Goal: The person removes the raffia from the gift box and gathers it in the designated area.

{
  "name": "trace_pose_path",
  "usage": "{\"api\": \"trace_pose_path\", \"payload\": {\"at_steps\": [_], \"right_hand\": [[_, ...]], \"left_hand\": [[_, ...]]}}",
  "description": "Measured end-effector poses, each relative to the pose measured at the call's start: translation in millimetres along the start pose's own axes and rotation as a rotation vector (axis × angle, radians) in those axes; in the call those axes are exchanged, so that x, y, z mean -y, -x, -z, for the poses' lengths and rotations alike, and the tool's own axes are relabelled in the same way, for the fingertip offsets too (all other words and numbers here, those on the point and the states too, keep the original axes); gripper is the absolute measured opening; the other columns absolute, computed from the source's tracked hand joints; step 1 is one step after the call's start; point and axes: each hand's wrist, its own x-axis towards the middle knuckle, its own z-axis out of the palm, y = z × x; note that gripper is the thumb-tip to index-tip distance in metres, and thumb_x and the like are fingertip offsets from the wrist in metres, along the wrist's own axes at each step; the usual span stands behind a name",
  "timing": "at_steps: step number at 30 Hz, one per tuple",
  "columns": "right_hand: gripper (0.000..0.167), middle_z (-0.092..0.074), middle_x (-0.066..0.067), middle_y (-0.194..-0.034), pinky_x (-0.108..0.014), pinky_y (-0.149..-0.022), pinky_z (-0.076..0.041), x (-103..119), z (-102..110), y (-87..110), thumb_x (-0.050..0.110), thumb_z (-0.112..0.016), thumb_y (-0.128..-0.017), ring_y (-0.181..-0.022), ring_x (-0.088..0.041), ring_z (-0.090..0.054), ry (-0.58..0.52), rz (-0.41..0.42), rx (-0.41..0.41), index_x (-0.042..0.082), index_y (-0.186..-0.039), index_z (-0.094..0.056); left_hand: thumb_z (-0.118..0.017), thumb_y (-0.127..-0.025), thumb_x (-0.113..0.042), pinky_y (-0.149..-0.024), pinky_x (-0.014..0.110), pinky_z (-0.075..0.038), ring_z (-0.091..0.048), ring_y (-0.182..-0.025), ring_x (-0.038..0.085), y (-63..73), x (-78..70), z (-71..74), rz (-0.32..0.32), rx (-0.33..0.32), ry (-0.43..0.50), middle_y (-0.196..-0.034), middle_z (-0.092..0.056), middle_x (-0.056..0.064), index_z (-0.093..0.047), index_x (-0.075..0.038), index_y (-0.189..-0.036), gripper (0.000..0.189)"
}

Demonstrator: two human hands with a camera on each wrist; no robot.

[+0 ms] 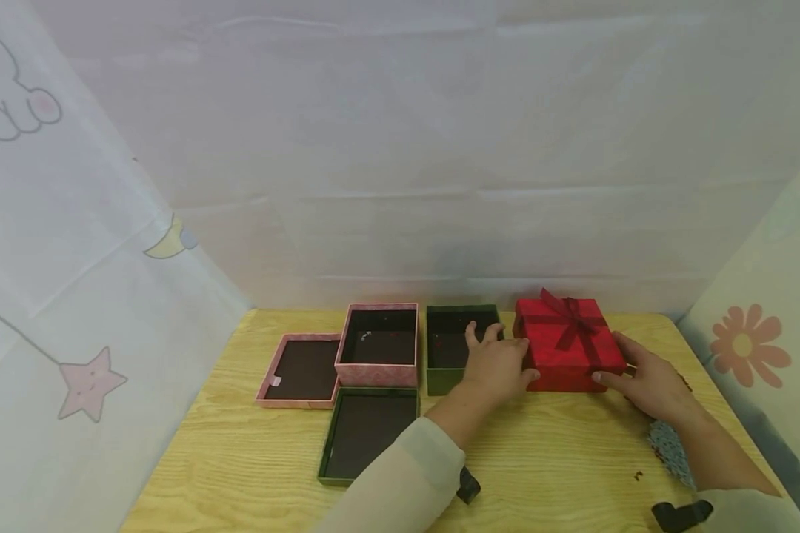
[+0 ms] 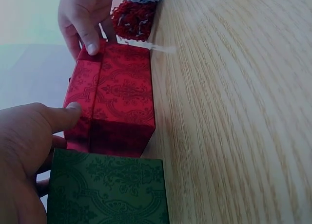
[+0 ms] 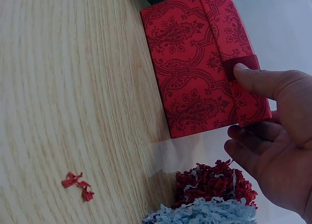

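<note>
A red patterned gift box [image 1: 552,361], its lid on and tied with a dark red ribbon bow [image 1: 573,323], stands at the back right of the table. My left hand [image 1: 496,369] holds its left front corner, thumb on the lid's front edge. Its other fingers spread over the uncovered green box [image 1: 444,381] beside it. At the opposite end, my right hand [image 1: 656,381] grips the right front corner. In the right wrist view its thumb presses on the ribbon band [image 3: 241,67], with the fingers bent behind the corner and partly hidden.
An uncovered pink box [image 1: 376,374], a pink lid [image 1: 303,370] and a green lid [image 1: 370,433] lie left on the wooden table [image 1: 240,451]. Blue-grey paper shreds [image 3: 204,212] and red shreds [image 3: 214,182] sit by my right forearm. A loose red scrap [image 3: 79,186] lies nearby.
</note>
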Motion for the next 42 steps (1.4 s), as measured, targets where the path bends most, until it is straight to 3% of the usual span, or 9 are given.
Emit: {"api": "trace_pose_path", "payload": {"at_steps": [12,19,26,29,37,42], "right_hand": [[0.103,-0.035,-0.037,-0.157,-0.070,-0.100,-0.042,4.0,0.3,0.9,0.052,-0.072,-0.096,-0.134,-0.058,-0.044,0.031,-0.014,-0.022,-0.005,-0.163,-0.018],[0.101,-0.037,-0.038,-0.155,-0.072,-0.098,-0.041,9.4,4.7,3.9,0.051,-0.072,-0.096,-0.134,-0.060,-0.042,0.036,-0.012,-0.033,-0.004,-0.163,-0.020],[0.100,-0.039,-0.036,-0.155,-0.061,-0.087,-0.049,13.2,11.6,7.9,0.052,-0.070,-0.098,-0.123,-0.053,-0.054,0.054,0.002,-0.065,0.000,-0.165,-0.018],[0.100,-0.038,-0.037,-0.155,-0.064,-0.086,-0.050,15.1,14.8,9.0,0.052,-0.069,-0.098,-0.123,-0.056,-0.053,0.058,-0.003,-0.070,0.001,-0.165,-0.016],[0.102,-0.031,-0.040,-0.156,-0.068,-0.087,-0.049,24.3,21.8,12.3,0.048,-0.072,-0.097,-0.126,-0.063,-0.048,0.017,-0.018,-0.090,0.000,-0.165,-0.012],[0.102,-0.037,-0.036,-0.156,-0.049,-0.074,-0.055,31.7,23.1,17.0,0.047,-0.074,-0.096,-0.116,-0.052,-0.061,-0.024,-0.010,-0.130,0.002,-0.165,-0.013]], "left_hand": [[-0.065,-0.096,-0.060,-0.119,0.066,-0.014,-0.032,-0.149,0.015,0.3,-8.9,1.6,0.033,-0.023,-0.025,-0.125,-0.070,-0.025,-0.061,-0.041,-0.145,0.053],[-0.064,-0.096,-0.061,-0.119,0.065,-0.015,-0.029,-0.151,0.015,1.1,-6.7,0.5,0.024,-0.037,-0.002,-0.134,-0.064,-0.027,-0.059,-0.042,-0.147,0.055],[-0.061,-0.097,-0.061,-0.120,0.063,-0.017,-0.029,-0.152,0.015,3.1,-5.1,5.5,-0.006,-0.095,0.022,-0.136,-0.063,-0.026,-0.055,-0.041,-0.150,0.057],[-0.060,-0.096,-0.062,-0.121,0.061,-0.018,-0.029,-0.153,0.014,5.0,-5.4,11.0,-0.013,-0.123,0.039,-0.140,-0.061,-0.027,-0.054,-0.040,-0.151,0.059],[-0.065,-0.092,-0.061,-0.121,0.056,-0.021,-0.029,-0.152,0.010,13.0,0.5,26.3,-0.033,-0.221,0.220,-0.137,-0.063,-0.024,-0.056,-0.035,-0.150,0.064],[-0.067,-0.092,-0.059,-0.122,0.052,-0.020,-0.029,-0.151,0.008,16.4,8.1,29.0,-0.044,-0.239,0.404,-0.134,-0.066,-0.020,-0.058,-0.035,-0.149,0.063]]}}
